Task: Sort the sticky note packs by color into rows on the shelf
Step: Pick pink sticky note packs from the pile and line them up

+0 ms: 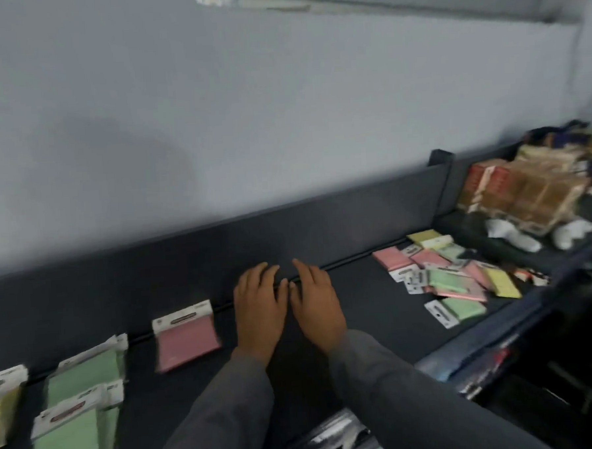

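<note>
Open shelf (360,300): between pink pack (185,336) and jumbled pile (455,277)
Blocked right: divider post (442,189), brown boxes (526,191)

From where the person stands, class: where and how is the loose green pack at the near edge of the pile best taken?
Take the green pack by its white card header, from the front-left: it lies flat, header clear of the pile.

Sorted packs (187,336) lie left on the shelf (360,300); a jumbled, perhaps overlapping pile (451,274) right.
</note>
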Demonstrator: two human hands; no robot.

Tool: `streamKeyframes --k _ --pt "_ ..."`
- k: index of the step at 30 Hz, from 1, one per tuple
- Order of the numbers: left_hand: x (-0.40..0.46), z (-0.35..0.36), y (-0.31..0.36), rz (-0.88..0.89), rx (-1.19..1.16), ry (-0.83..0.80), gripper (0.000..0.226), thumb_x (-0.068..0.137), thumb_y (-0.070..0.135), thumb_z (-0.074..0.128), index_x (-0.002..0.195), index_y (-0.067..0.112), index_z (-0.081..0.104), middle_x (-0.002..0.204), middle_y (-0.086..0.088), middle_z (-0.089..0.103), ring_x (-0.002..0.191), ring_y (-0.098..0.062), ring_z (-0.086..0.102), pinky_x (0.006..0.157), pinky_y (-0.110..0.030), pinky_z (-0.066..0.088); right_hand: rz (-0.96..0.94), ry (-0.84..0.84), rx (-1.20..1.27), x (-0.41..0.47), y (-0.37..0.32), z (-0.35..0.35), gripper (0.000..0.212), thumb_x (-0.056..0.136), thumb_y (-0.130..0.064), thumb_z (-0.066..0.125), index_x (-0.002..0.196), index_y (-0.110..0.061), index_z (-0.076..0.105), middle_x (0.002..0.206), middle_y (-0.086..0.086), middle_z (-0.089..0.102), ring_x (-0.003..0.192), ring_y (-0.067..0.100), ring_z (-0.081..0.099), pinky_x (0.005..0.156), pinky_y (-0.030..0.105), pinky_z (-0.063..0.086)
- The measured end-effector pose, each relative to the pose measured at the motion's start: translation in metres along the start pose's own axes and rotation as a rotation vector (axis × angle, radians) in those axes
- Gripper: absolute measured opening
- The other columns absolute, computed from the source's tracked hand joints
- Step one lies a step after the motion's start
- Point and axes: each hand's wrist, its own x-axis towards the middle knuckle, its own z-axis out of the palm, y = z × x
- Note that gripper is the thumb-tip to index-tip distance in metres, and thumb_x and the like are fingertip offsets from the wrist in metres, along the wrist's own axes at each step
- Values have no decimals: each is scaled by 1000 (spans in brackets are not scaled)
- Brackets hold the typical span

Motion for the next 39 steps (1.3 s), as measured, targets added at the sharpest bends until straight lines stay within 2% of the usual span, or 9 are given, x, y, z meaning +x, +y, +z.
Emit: streamKeyframes --k 5,13,16,19,23,28,32,35,39 --pt "14 55 86 123 -94 -86 33 95 30 66 124 15 68 131 -7 64 124 -30 56 102 -46 46 170 100 -76 4 69 -77 53 95 -19 54 146 -10 44 137 16 52 127 33 45 110 41 38" --pt "21 157 226 237 -169 -257 37 94 43 51 121 22 67 130 -2 62 122 -27 54 100 -46 46 372 86 -191 -3 218 -181 55 92 -18 56 145 -12 43 141 14 50 129 33 42 110 41 35" --pt "25 200 276 194 -153 -407 34 98 40 55 126 21 62 129 -4 60 122 -29 53 99 -45 45 473 61 -216 -2 282 -218 52 89 -14 58 140 -13 49 138 14 51 128 33 43 110 40 35" --pt "30 238 311 85 29 -668 54 94 59 54 136 23 54 134 -8 57 129 -32 47 100 -46 46 563 22 -234 2 337 -249 46 87 -10 58 133 -10 58 133 17 53 128 35 43 110 40 34" --pt "33 270 328 115 343 -862 73 83 77 51 137 28 53 141 -9 51 141 -42 29 109 -53 36 608 -5 -218 7 396 -263 43 80 -8 57 121 -12 66 122 15 61 117 35 52 102 38 43" --pt "53 272 333 182 407 -945 59 88 61 55 136 27 54 137 -8 48 134 -40 36 109 -54 33 524 -149 -164 18 420 -261 40 88 -21 61 128 -17 64 132 7 60 124 29 50 105 37 41" --pt "73 268 336 178 515 -1077 71 82 61 57 144 26 47 145 -11 44 136 -39 36 112 -60 27 487 -356 -185 30 428 -253 74 72 -62 72 136 -28 55 138 5 53 128 29 45 106 42 40" --pt "73 265 340 169 506 -1139 97 70 77 65 151 28 40 151 -10 40 140 -36 37 112 -55 32 471 -441 -255 34 430 -245 85 68 -63 73 142 -29 48 140 7 47 129 32 37 107 42 35" --pt "72 261 341 202 524 -1043 59 81 53 65 128 20 58 132 -7 58 125 -33 53 102 -48 40 406 -380 -211 45 430 -234 50 73 -59 64 115 -32 61 112 1 62 108 26 54 86 33 44"
